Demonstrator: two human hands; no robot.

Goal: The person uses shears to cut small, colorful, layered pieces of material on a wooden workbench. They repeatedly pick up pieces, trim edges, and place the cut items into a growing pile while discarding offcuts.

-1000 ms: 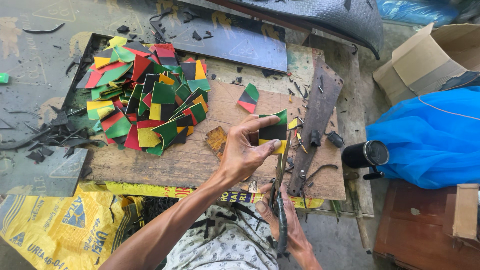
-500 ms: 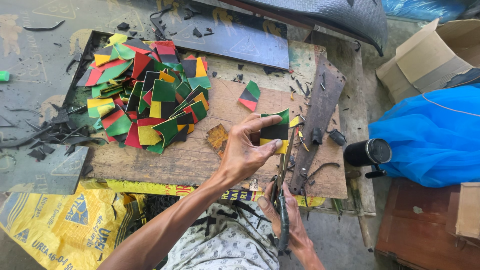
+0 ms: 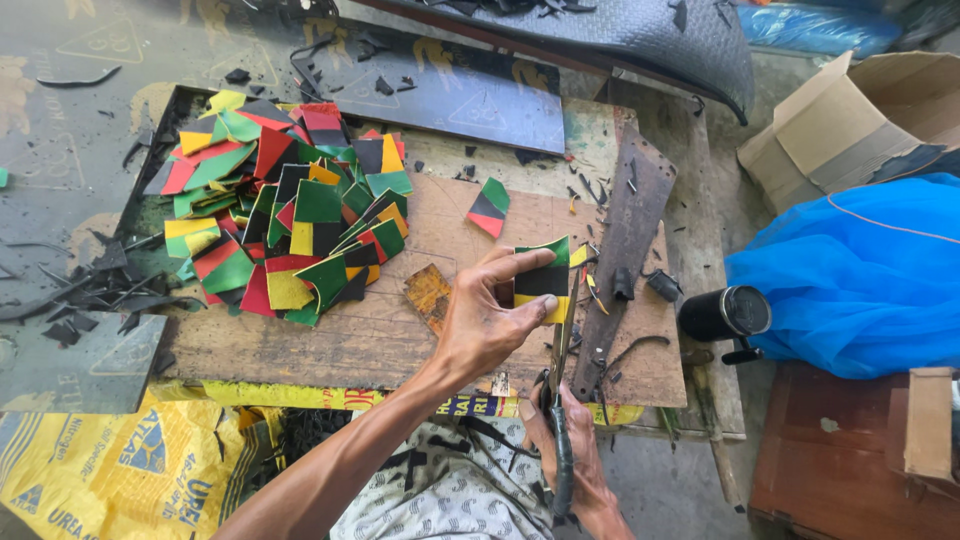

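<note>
A single head-worn camera looks steeply down from above the person's lap, close over the wooden work board (image 3: 400, 340), facing forward across it; both hands sit low in the centre of the frame, the floor and a cardboard box (image 3: 850, 130) fill the edges

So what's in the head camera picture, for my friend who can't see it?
A person's left hand holds a small green, black and yellow piece while the right hand cuts it with scissors. Left of it on the wooden board lies a pile of similar coloured pieces.
</note>
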